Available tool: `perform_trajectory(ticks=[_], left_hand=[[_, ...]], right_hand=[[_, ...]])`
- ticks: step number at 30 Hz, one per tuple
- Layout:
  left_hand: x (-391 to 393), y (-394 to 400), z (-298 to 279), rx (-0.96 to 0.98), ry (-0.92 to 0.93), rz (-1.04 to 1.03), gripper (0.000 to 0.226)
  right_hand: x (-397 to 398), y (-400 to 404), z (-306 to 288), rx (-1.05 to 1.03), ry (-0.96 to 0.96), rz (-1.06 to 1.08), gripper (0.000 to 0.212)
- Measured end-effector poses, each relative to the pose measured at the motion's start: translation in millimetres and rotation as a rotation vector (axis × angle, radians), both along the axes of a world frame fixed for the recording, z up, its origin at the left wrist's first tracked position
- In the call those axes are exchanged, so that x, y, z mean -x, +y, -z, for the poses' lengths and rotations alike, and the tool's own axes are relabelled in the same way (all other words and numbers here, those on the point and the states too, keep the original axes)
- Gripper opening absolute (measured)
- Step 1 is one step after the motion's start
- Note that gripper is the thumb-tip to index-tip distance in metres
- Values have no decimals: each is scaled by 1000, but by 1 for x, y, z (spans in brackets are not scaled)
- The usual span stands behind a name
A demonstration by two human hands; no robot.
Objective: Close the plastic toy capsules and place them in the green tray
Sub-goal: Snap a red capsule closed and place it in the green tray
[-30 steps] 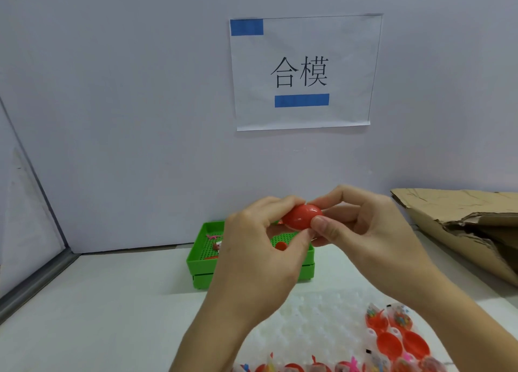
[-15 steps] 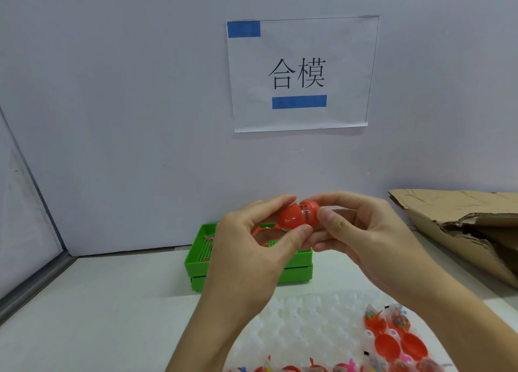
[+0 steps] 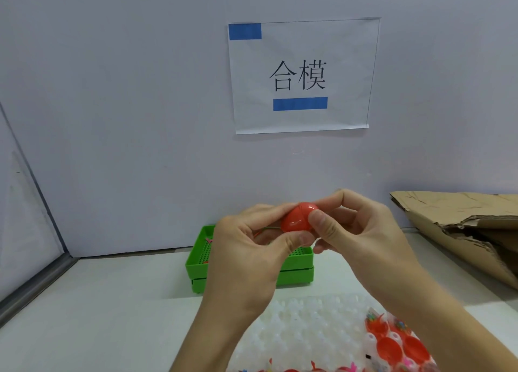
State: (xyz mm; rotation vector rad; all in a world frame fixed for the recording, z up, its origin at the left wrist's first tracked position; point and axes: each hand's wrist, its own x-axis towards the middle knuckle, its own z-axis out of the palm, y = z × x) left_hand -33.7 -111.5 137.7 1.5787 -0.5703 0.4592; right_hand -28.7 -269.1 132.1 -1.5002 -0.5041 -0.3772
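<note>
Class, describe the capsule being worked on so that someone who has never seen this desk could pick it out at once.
Start at the paper sign on the back wall and drop straight down to the two hands in front of the green tray. The left hand and right hand pinch a red capsule between them. Unlike the open red halves sitting in the white tray, it is held in the air.

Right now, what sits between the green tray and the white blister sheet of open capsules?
In the head view, only bare white tabletop separates the green tray from the white blister sheet; the left hand hides part of that stretch.
</note>
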Motion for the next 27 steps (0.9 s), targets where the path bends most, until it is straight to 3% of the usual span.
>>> perform_trajectory(ticks=[15,22,27], left_hand=[[3,1,-4,-125,-44,-69,37],[1,-2,1,-324,-234,-237,35],[2,-12,6,-283,-293,-269,32]], right_hand=[[-1,-7,-2,109,-79,20,7],[-2,-3,4,231,-142,138,16],[-3,-3,4,265,-188,217,21]])
